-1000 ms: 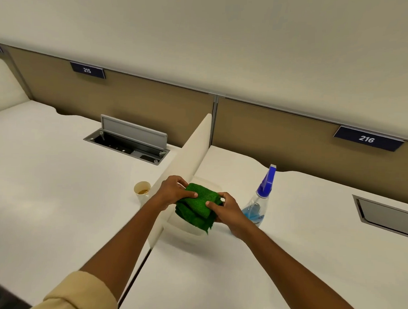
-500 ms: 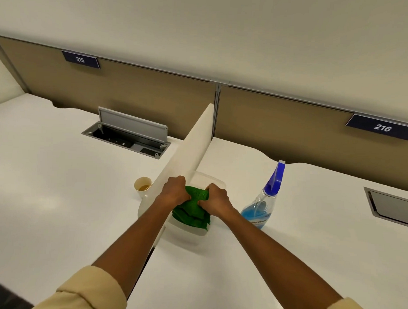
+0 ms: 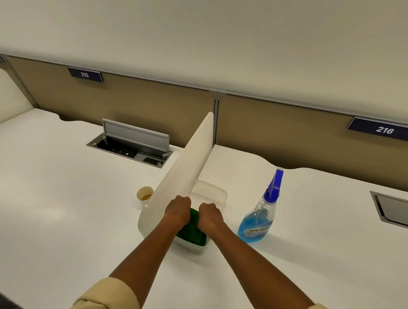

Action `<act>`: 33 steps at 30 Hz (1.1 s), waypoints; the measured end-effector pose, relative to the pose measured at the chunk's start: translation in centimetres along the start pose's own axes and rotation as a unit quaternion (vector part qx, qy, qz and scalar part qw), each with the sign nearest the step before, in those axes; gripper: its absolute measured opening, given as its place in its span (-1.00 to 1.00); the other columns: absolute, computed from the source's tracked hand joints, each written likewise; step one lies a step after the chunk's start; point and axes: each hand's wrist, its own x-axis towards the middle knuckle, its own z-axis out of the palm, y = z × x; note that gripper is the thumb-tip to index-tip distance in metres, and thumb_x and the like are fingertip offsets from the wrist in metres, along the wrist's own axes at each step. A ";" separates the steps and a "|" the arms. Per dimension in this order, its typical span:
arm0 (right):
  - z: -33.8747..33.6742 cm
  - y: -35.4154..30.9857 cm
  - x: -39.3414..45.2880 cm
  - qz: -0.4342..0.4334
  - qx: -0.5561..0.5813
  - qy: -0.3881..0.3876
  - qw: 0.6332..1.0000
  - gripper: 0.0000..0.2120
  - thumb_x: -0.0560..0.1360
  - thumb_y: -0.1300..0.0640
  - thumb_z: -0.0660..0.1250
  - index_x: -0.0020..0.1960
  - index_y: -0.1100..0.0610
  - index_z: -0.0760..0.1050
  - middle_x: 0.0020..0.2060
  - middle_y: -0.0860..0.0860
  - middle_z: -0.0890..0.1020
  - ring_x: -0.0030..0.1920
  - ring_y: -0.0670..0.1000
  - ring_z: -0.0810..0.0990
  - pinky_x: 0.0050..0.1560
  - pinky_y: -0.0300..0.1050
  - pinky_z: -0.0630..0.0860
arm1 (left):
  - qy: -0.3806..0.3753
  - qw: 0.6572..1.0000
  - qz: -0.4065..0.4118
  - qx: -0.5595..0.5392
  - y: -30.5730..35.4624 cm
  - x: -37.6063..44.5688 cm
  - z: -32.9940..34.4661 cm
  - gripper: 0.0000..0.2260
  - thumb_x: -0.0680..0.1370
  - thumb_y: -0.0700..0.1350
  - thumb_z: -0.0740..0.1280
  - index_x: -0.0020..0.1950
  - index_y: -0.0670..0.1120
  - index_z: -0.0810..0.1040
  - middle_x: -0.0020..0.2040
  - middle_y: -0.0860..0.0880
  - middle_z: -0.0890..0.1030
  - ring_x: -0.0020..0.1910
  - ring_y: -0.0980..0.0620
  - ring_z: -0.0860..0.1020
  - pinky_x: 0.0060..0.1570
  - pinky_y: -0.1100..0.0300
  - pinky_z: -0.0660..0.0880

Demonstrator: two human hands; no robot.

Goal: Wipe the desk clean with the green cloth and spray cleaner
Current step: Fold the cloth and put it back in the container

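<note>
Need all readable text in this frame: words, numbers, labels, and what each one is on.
"215": white digits on the dark blue nameplate on the tan partition panel, left desk.
"216": white digits on the dark blue nameplate on the tan partition panel, right desk.
Clear spray bottle of blue cleaner with a blue trigger: dark print on its front, too blurred to read.
Nothing else carries readable text.

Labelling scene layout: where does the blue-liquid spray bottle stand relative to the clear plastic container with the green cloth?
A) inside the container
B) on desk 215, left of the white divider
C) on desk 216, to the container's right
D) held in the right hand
C: the clear spray bottle of blue liquid with a blue trigger head stands upright on the white desk under the 216 sign, right of the clear plastic container, untouched by either hand.
</note>
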 end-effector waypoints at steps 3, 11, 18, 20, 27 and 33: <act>0.4 -0.4 -0.2 -0.015 -0.026 0.000 1.000 -0.88 0.59 0.23 0.25 0.10 0.22 0.50 -0.10 0.13 0.51 -0.09 0.06 0.53 -0.11 -0.12 0.45 | -0.013 1.000 0.007 0.009 0.3 -0.2 0.4 -0.81 0.62 -0.12 0.27 0.19 -0.15 0.51 0.14 -0.12 0.61 0.07 -0.03 0.62 0.12 0.20 0.49; -0.2 -0.5 -1.2 -0.044 -0.024 0.042 0.998 -0.83 0.61 0.16 0.25 0.15 0.19 0.52 -0.01 0.13 0.58 -0.02 0.07 0.60 -0.04 -0.13 0.49 | 0.031 0.999 0.020 0.006 0.5 -0.4 -0.6 -0.81 0.62 -0.14 0.27 0.22 -0.15 0.49 0.17 -0.12 0.59 0.10 -0.04 0.60 0.14 0.19 0.48; -2.0 1.9 -3.7 -0.096 0.060 0.235 0.965 -0.59 0.63 -0.10 0.17 0.42 0.02 0.36 0.36 0.01 0.48 0.27 0.02 0.51 0.24 -0.10 0.49 | 0.172 0.979 0.060 -0.088 -0.2 -2.1 -0.9 -0.61 0.61 0.01 0.25 0.42 -0.06 0.33 0.32 -0.08 0.51 0.23 -0.05 0.52 0.25 0.14 0.44; -1.9 3.2 -4.4 -0.106 0.070 0.285 0.950 -0.59 0.60 -0.15 0.17 0.37 0.01 0.40 0.33 0.00 0.50 0.25 0.02 0.52 0.22 -0.10 0.51 | 0.194 0.974 0.067 -0.092 -0.3 -2.8 -0.2 -0.54 0.61 0.07 0.23 0.47 -0.05 0.30 0.43 -0.09 0.43 0.37 -0.10 0.43 0.37 0.03 0.35; -2.0 8.6 -7.8 -0.099 0.140 0.454 0.874 -0.67 0.51 -0.19 0.24 0.07 0.04 0.50 -0.04 -0.06 0.62 -0.11 -0.07 0.57 -0.15 -0.14 0.62 | 0.222 0.971 0.072 -0.042 0.3 -5.6 2.4 -0.36 0.49 0.29 0.17 0.46 -0.05 0.38 0.48 -0.19 0.37 0.45 -0.27 0.33 0.37 -0.28 0.28; -2.2 11.7 -9.9 -0.090 0.182 0.486 0.850 -0.74 0.47 -0.13 0.33 -0.05 0.04 0.41 -0.21 -0.03 0.55 -0.26 -0.02 0.52 -0.28 -0.23 0.52 | 0.222 0.971 0.088 -0.027 0.7 -6.5 4.5 -0.27 0.48 0.39 0.02 0.53 -0.01 0.26 0.53 -0.19 0.28 0.47 -0.29 0.28 0.35 -0.33 0.26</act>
